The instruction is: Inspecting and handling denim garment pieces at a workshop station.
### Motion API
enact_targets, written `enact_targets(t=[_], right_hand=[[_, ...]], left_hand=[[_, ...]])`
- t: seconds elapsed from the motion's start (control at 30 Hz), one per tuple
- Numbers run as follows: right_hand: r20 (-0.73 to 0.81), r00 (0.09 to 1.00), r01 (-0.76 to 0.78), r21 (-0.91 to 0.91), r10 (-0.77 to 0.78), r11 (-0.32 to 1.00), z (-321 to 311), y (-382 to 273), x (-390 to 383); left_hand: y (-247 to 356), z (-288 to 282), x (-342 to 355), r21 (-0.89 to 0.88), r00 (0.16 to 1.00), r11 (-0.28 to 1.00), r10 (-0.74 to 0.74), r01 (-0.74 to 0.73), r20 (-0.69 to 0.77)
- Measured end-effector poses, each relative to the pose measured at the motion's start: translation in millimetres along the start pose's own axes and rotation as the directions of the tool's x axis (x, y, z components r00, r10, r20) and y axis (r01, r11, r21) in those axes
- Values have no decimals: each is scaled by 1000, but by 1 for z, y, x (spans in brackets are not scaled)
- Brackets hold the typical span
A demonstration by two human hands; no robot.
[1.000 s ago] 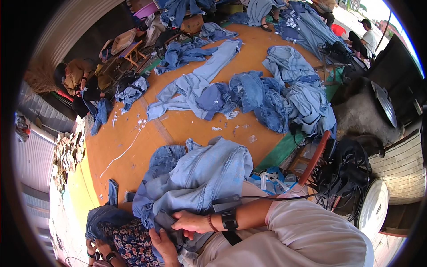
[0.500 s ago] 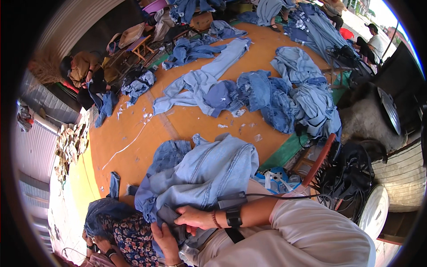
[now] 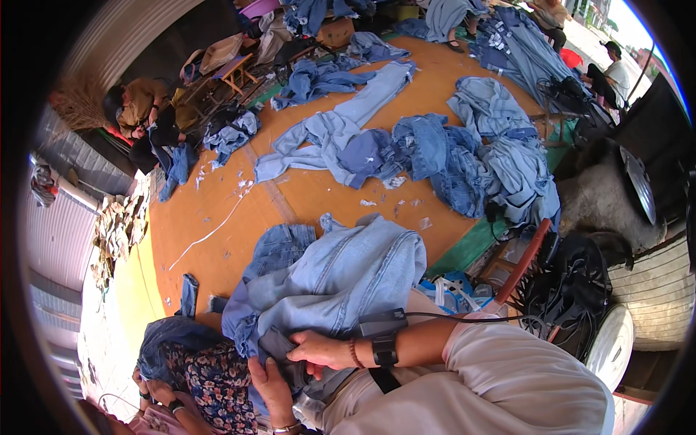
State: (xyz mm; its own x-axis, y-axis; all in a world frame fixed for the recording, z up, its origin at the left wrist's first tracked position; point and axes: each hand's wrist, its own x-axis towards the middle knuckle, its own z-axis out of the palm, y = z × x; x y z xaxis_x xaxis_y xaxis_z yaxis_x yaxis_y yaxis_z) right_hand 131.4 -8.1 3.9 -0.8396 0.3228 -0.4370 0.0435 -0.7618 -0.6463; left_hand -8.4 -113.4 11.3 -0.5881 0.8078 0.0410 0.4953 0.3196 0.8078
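Observation:
Light-blue denim jeans point(image 3: 348, 272) lie bunched across my lap, spilling toward the orange floor. Their grey inner cloth point(image 3: 279, 354) is turned outward between my hands. My left hand point(image 3: 272, 386) pinches its near edge, thumb on top. Just above and to the right, my right hand point(image 3: 322, 351) is closed on the same cloth, its fingers curled under. A black strap and a beaded bracelet circle my right wrist. Exactly what lies between the fingertips is too small to make out.
Close on my left, a person in a floral garment point(image 3: 217, 384) handles dark denim point(image 3: 170, 348). Piles of jeans point(image 3: 442, 163) cover the orange floor mat point(image 3: 210, 232). Beside my right arm are a red-framed chair point(image 3: 525, 261), black bags point(image 3: 580, 283) and a cable. Other people sit farther off.
The whole view has shifted slightly. Both hands keep their hold on the jeans cloth, with little movement.

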Motion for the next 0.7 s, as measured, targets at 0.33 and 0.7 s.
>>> enact_targets(t=[0.33, 0.7], right_hand=[[-29, 999, 18, 11, -18, 1000, 2, -1, -1], [-115, 914, 332, -337, -388, 881, -10, -65, -62]], left_hand=[[-9, 3, 0, 0, 998, 999, 44, -45, -39], [-15, 3, 0, -79, 1000, 997, 2, -4, -27]])
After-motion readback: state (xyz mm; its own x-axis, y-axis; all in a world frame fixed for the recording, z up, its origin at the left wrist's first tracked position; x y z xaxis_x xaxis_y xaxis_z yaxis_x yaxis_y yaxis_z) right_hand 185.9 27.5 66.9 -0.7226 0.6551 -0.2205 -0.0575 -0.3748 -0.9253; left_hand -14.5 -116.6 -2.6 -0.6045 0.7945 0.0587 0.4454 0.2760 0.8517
